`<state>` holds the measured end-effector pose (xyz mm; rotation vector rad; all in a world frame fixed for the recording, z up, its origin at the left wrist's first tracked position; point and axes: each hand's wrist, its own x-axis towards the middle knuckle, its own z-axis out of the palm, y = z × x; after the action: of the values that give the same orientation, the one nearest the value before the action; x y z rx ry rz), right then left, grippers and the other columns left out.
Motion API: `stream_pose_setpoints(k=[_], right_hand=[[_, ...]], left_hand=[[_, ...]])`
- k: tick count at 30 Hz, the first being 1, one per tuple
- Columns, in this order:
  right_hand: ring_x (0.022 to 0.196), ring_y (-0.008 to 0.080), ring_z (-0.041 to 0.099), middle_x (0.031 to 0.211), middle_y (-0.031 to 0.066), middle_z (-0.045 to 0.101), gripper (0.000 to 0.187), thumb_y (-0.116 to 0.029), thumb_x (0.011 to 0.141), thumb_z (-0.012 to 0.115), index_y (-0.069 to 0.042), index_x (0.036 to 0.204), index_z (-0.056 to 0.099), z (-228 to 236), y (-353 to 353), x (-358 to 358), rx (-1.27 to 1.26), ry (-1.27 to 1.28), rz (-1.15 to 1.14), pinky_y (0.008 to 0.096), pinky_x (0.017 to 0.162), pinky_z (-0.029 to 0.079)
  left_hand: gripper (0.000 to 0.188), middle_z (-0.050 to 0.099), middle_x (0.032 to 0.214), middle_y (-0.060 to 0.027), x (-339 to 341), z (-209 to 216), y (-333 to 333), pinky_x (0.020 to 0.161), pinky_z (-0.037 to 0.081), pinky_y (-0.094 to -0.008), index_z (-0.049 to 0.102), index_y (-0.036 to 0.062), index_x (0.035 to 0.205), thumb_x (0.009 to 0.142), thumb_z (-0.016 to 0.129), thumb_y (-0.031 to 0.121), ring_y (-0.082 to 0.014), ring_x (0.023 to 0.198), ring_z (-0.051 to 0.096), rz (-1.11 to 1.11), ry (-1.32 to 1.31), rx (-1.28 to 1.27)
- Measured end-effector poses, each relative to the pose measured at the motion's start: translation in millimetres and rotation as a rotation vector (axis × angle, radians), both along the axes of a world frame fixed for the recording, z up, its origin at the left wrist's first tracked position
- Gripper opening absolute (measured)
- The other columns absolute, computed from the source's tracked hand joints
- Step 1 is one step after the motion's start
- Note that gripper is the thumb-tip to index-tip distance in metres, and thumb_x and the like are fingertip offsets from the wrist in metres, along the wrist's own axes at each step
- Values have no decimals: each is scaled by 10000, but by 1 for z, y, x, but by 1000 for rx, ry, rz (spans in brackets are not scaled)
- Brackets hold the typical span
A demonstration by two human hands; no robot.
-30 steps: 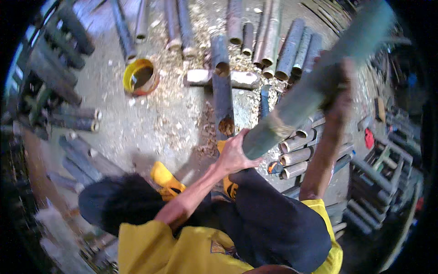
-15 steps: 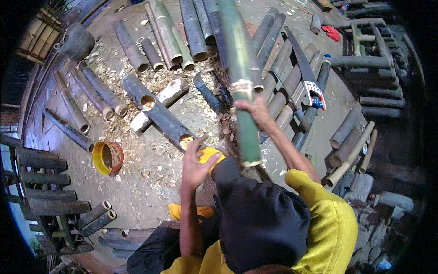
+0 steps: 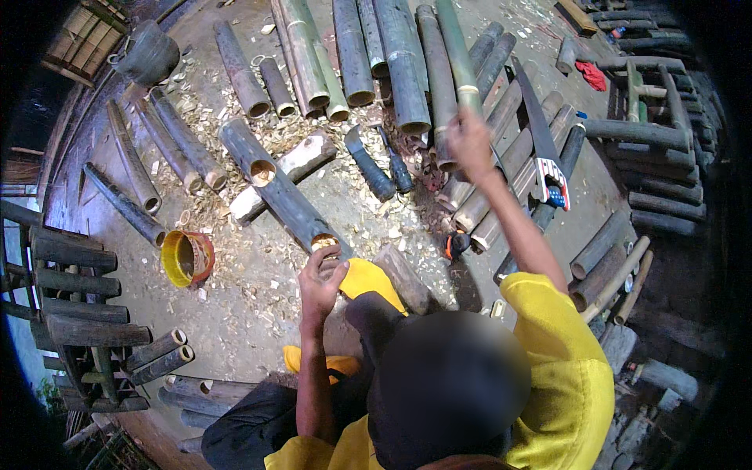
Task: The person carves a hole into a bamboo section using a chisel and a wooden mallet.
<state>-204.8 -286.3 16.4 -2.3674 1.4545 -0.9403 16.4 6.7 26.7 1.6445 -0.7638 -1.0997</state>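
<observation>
A dark bamboo tube (image 3: 286, 200) with two openings cut in its upper side lies across a pale log (image 3: 301, 160). My left hand (image 3: 319, 286) is at the tube's near end, fingers loosely curved beside the nearer opening, thumb apart. Forward and to the right, my right hand (image 3: 471, 147) is smeared by motion. It appears closed around the lower end of a green bamboo length (image 3: 456, 51) that points away from me; its fingers hide that end. A curved blade with a dark wrapped handle (image 3: 370, 168) and a dark-handled chisel-like tool (image 3: 398, 166) lie between the hands.
Wood chips (image 3: 243, 290) litter the floor around the log. A handsaw (image 3: 540, 129) rests on bamboo lengths at right. More tubes (image 3: 407, 94) lie at the back. A yellow and red container (image 3: 188, 258) stands left, near a stacked bamboo frame (image 3: 86, 305). A short log (image 3: 403, 278) lies nearby.
My right hand has moved forward and right with the green bamboo, which no longer crosses the near middle. The left hand's spread fingers have curved in near the dark tube's end.
</observation>
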Motion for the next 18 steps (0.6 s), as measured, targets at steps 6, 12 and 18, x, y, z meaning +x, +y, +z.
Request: stream_pose_setpoints(k=[6,12,18], right_hand=[[850,411,593,919,252,594,355,-243,761,624,-17,1013,519,-88,48,57,388,277,-19,478,736,487],[838,377,612,877,267,620,495,-336,705,618,36,1028,579,-88,46,57,615,-25,-101,427,751,471],[630,135,530,784,86,616,431,-279,821,584,15,1135,564,36,131,38,904,-475,294,280,591,434]], left_hand=[[326,624,935,-105,-13,-2,-1,747,500,-290,559,-2,1082,774,651,55,-162,839,615,-58,5,8],[314,628,934,-110,-1,5,5,806,478,-296,567,-22,1084,776,609,20,-175,890,602,6,-179,-61],[836,389,1311,-89,-29,36,-59,1058,182,-584,359,183,1338,599,706,4,-294,1255,345,-253,-862,-407]])
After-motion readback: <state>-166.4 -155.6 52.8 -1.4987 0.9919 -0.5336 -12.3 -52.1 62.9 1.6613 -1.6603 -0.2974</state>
